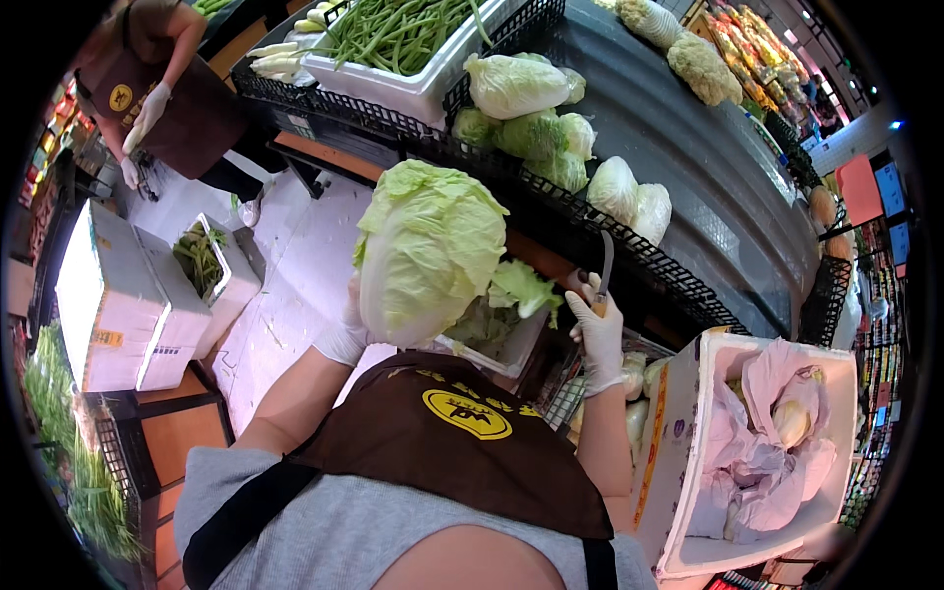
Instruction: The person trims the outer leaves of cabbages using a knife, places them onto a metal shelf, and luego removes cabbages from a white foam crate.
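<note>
Holding up a large cabbage (pixel 430 258), the person's left hand (pixel 344 329) pressed against its lower left side. That glove was mostly behind the leaves, so although the hand clearly bore the cabbage, how far its fingers curled round could not be told. The right hand (pixel 598 339), also in a white glove, was apart from the cabbage, to the right and slightly nearer the body, with its fingers closed on the handle of a knife (pixel 606 265).

The cabbage lay left of the knife, with an open gap between them. Its long axis seemed to run roughly away from the chest, and the blade pointed much the same way, so the two stood side by side rather than crossed. The left hand was the nearer one, being in contact; of the right hand's load, no part touched the leaves.

Just right of and below the cabbage, a loose green leaf (pixel 524 286) lay over a white foam box (pixel 536 336). Beyond the cabbage, to the right, wrapped cabbages (pixel 521 87) sat along the edge of a grey bench (pixel 698 177). Well to its left, on the far side, stood a co-worker (pixel 177 98) in a brown apron.
</note>
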The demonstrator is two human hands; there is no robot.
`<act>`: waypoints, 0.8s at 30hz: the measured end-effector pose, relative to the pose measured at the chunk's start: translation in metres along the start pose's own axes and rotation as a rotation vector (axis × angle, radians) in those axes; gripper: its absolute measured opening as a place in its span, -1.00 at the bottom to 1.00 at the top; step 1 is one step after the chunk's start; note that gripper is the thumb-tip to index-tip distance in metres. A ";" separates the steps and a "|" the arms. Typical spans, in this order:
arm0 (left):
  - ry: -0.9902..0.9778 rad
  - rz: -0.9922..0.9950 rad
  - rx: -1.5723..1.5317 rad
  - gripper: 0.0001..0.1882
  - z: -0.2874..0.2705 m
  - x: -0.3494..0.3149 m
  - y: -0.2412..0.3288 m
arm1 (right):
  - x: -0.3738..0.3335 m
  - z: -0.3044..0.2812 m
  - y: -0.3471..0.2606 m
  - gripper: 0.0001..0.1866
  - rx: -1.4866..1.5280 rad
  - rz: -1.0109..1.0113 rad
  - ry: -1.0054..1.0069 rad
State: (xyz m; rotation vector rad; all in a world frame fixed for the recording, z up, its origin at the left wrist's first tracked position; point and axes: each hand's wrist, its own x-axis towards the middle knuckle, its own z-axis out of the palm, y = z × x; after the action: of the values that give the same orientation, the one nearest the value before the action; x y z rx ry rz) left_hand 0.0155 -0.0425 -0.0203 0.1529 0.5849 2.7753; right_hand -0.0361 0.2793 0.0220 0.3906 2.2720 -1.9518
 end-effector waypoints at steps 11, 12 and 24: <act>-0.438 -0.196 1.208 0.21 0.130 0.058 0.068 | -0.056 0.069 -0.040 -0.31 0.838 0.299 -0.605; -0.540 -0.231 1.309 0.20 0.148 0.068 0.067 | -0.052 0.068 -0.032 -0.35 0.999 0.344 -0.702; -0.107 -0.347 0.607 0.00 0.071 0.060 0.036 | -0.050 0.017 -0.032 -0.29 1.224 0.171 -0.522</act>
State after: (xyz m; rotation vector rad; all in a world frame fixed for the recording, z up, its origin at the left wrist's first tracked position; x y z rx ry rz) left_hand -0.0396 -0.0286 0.0617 0.2931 1.2732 2.1702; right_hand 0.0019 0.2525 0.0628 0.1082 0.5499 -2.6666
